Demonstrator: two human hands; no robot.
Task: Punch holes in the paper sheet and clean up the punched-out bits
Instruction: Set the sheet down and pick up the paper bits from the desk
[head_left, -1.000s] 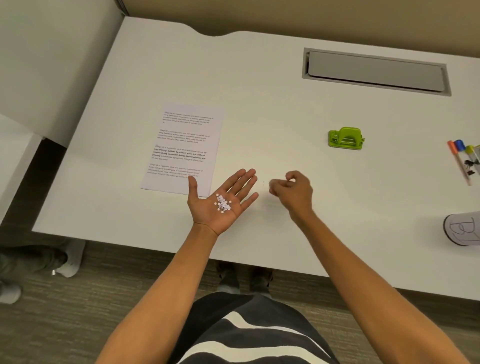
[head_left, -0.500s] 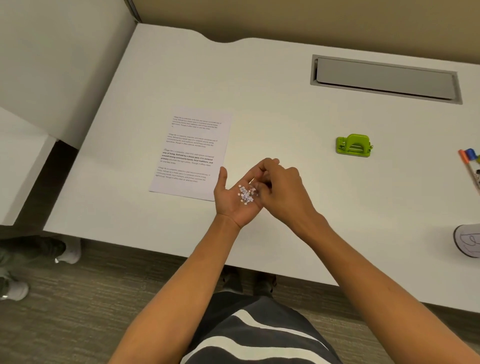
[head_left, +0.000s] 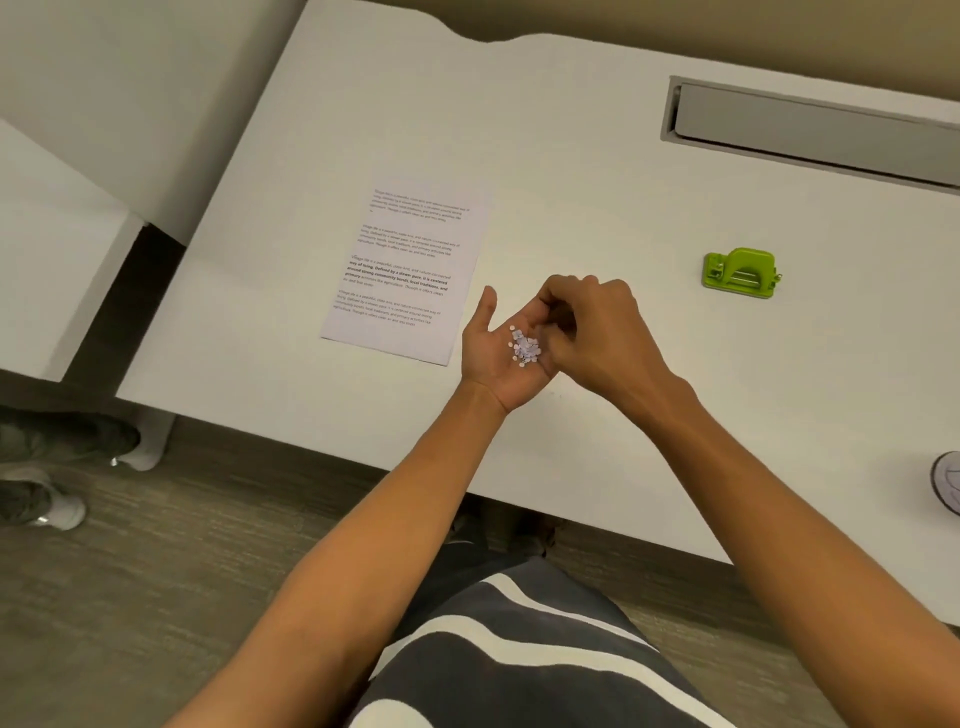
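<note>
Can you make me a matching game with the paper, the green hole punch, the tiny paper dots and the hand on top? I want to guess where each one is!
Things:
1. paper sheet
2. green hole punch
3. paper dots
4. right hand

Places:
A. heaped in the upturned palm of the left hand
B. alone on the desk, off to the right
C. flat on the desk, printed side up, left of the hands
D. fingers curled, over the left hand's fingers

Pairs: 1-C, 2-B, 3-A, 4-D
</note>
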